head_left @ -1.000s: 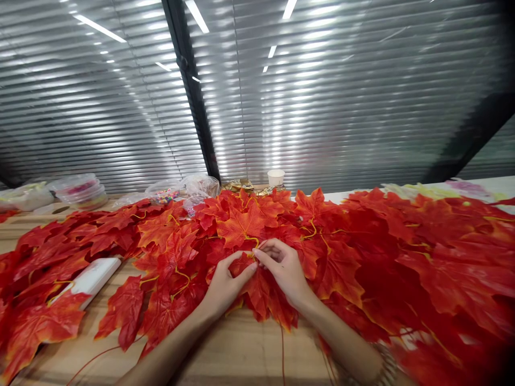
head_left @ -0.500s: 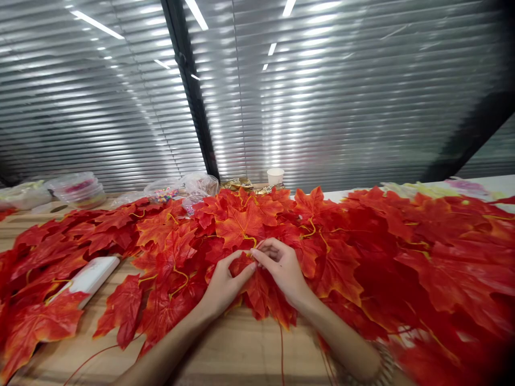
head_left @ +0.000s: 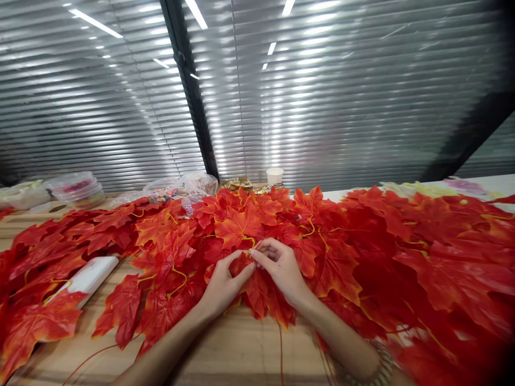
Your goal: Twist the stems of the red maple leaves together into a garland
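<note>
My left hand (head_left: 224, 281) and my right hand (head_left: 282, 271) meet at the middle of a heap of red artificial maple leaves. Both are closed, thumb against fingertips, almost touching each other. Between them is the stem end of a maple leaf (head_left: 257, 292), whose blade hangs below. My left fingers pinch near that stem. A thin red cord seems to run through my right fingers; the exact grip is partly hidden by the fingers. Below the hands, a red cord (head_left: 281, 348) trails over the wooden tabletop (head_left: 237, 354). An orange-red leaf (head_left: 238, 226) with a yellow stem lies just beyond.
Leaves spread across both sides. A white box-like object (head_left: 94, 276) lies at left, partly under leaves. Behind are stacked clear tubs (head_left: 78, 190), plastic bags (head_left: 199, 185), gold wrappers (head_left: 237, 184) and a paper cup (head_left: 274, 176). Blinds (head_left: 322, 107) rise behind the table.
Hardly anything differs. The hands keep the same pinch at the same spot, and the whole view has shifted very slightly.
</note>
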A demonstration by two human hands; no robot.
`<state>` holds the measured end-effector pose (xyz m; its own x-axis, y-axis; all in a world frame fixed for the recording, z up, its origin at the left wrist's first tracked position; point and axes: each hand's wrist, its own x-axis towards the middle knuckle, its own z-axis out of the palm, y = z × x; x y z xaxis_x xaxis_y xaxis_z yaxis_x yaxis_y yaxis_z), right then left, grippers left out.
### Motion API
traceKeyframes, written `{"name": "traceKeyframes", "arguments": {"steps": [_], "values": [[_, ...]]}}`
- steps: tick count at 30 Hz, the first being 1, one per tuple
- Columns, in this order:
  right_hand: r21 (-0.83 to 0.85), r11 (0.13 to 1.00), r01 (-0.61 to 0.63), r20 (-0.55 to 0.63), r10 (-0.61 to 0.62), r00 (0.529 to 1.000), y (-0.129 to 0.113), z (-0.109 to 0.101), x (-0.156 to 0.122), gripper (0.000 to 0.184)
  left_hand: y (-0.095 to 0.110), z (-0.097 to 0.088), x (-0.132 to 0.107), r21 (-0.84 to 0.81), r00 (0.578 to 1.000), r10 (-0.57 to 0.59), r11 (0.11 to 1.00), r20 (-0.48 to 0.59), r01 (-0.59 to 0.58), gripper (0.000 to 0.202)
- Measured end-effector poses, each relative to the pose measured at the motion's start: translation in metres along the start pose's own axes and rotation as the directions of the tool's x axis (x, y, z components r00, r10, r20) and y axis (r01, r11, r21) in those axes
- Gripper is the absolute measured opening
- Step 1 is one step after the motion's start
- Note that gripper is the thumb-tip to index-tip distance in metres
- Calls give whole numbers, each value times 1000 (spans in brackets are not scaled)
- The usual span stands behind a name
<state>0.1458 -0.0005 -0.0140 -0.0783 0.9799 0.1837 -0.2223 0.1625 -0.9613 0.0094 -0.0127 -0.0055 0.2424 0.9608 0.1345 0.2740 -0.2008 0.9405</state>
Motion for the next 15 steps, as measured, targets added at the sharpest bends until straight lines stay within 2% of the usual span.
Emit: {"name": "traceKeyframes", "arguments": {"steps": [15], "values": [[3,1000,-10,15,10,1000,-1,0,-1,13,2,0,0,44,999,27,999,26,-28,31]]}}
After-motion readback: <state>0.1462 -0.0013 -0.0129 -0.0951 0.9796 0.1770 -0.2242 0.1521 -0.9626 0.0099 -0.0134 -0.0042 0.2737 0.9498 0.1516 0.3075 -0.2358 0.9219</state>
